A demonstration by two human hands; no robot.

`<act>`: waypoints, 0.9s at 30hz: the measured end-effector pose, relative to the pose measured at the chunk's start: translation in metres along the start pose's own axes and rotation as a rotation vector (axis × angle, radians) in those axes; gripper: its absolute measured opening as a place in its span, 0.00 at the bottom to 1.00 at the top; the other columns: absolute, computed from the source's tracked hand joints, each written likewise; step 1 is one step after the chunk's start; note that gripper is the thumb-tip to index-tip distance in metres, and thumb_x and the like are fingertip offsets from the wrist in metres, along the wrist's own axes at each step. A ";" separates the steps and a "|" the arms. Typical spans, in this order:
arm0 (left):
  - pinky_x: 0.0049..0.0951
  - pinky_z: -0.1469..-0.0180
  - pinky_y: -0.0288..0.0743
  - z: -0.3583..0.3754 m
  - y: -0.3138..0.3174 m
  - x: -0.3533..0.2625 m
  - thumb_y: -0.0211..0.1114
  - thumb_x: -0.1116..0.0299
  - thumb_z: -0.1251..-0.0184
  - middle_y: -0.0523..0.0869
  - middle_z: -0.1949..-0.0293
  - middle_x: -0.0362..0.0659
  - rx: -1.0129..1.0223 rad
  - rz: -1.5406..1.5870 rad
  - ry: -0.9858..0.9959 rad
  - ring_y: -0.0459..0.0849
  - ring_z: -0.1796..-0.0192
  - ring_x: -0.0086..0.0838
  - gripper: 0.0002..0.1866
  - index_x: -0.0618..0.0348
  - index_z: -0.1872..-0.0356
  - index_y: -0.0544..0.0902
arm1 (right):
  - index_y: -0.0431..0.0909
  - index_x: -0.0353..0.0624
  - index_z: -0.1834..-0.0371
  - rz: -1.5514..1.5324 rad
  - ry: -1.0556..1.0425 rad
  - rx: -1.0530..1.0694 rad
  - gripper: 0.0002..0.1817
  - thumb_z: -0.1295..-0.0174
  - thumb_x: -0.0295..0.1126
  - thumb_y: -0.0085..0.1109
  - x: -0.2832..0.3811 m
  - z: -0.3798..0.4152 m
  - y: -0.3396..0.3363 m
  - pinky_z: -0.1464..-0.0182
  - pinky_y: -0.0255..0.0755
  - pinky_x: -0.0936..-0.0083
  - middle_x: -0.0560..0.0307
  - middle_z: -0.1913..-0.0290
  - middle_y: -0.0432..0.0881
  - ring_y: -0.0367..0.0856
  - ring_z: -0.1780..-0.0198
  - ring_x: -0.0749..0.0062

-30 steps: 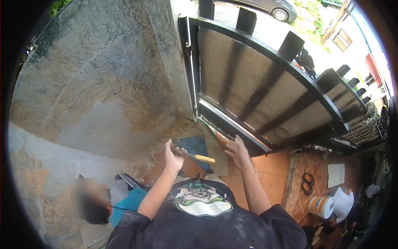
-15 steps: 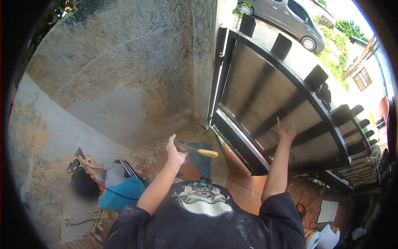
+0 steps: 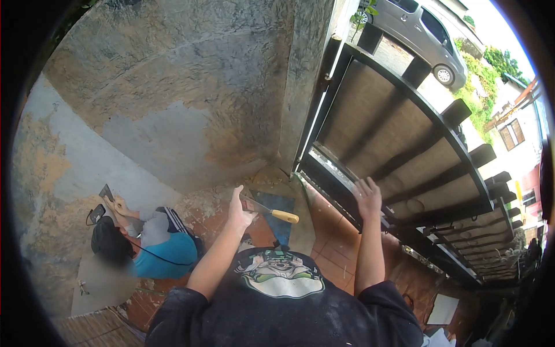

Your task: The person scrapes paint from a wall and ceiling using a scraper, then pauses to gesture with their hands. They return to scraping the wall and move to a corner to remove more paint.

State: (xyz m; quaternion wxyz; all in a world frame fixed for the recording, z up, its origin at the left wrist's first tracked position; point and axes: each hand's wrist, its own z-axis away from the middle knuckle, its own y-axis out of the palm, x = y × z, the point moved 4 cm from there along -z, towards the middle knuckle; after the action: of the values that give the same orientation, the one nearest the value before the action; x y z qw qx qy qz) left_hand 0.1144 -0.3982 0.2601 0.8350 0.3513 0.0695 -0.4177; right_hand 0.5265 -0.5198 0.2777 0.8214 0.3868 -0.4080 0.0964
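Observation:
My left hand (image 3: 239, 213) is closed on a scraper (image 3: 283, 216) with a yellow handle. The scraper's metal blade lies by my fingers and its handle points right. My right hand (image 3: 368, 196) is raised with its fingers apart and holds nothing. It is in front of the lower frame of the black metal gate (image 3: 399, 139); whether it touches the gate I cannot tell. A patchy grey wall (image 3: 191, 75) with rough and smooth areas stands ahead and to the left.
A co-worker (image 3: 165, 254) in a blue top is low at the left, a flat blade (image 3: 106, 192) in hand against the wall. A blue sheet (image 3: 278, 228) lies on the tiled floor (image 3: 335, 260). A white panel (image 3: 443, 309) is at lower right. A grey car (image 3: 428, 29) stands outside.
My right hand has moved left and slightly down, away from the gate's panel. The gate and car appear farther right in view. My left hand still holds the scraper.

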 end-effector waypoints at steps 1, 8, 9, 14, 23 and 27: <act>0.51 0.37 0.66 0.005 0.009 0.007 0.65 0.51 0.39 0.79 0.49 0.47 0.044 -0.016 -0.026 0.76 0.44 0.41 0.29 0.56 0.43 0.70 | 0.61 0.40 0.30 0.083 0.142 0.046 0.29 0.29 0.44 0.47 -0.034 0.020 0.019 0.37 0.72 0.52 0.40 0.36 0.71 0.74 0.38 0.49; 0.42 0.58 0.75 -0.005 0.017 0.037 0.69 0.52 0.40 0.73 0.65 0.41 -0.059 -0.114 0.046 0.75 0.63 0.31 0.22 0.51 0.58 0.68 | 0.59 0.48 0.26 0.293 0.789 0.696 0.29 0.28 0.43 0.50 -0.152 0.144 0.098 0.67 0.74 0.80 0.52 0.49 0.79 0.81 0.65 0.74; 0.42 0.58 0.75 -0.005 0.015 0.039 0.69 0.52 0.40 0.73 0.65 0.41 -0.069 -0.115 0.043 0.75 0.63 0.31 0.22 0.51 0.58 0.68 | 0.59 0.47 0.26 0.325 0.800 0.805 0.29 0.28 0.40 0.51 -0.152 0.151 0.100 0.70 0.72 0.82 0.54 0.52 0.80 0.80 0.68 0.78; 0.38 0.60 0.74 0.005 0.016 0.044 0.68 0.48 0.38 0.70 0.68 0.37 0.008 -0.307 0.121 0.73 0.65 0.27 0.21 0.47 0.60 0.68 | 0.64 0.46 0.28 0.659 0.699 0.740 0.30 0.33 0.36 0.57 -0.143 0.138 0.087 0.73 0.61 0.85 0.62 0.62 0.78 0.68 0.73 0.85; 0.39 0.50 0.69 -0.060 0.068 0.009 0.69 0.44 0.40 0.69 0.56 0.36 0.164 -0.861 0.009 0.70 0.52 0.24 0.27 0.46 0.55 0.65 | 0.73 0.50 0.34 0.497 0.563 0.441 0.22 0.30 0.38 0.54 -0.144 0.100 0.124 0.77 0.54 0.87 0.66 0.68 0.72 0.61 0.78 0.88; 0.46 0.49 0.73 -0.097 0.073 -0.034 0.69 0.53 0.37 0.74 0.61 0.38 0.398 -0.764 -0.143 0.77 0.53 0.30 0.18 0.47 0.58 0.70 | 0.73 0.46 0.35 0.447 0.566 0.343 0.22 0.30 0.40 0.52 -0.186 0.084 0.149 0.75 0.56 0.87 0.67 0.69 0.72 0.63 0.76 0.88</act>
State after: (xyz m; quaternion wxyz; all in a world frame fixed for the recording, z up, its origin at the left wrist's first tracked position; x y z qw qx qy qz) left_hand 0.1643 -0.2839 0.2407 0.5393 0.4248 0.0546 -0.7251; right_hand 0.2851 -0.4493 0.2529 0.7836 0.3783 -0.2175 0.4422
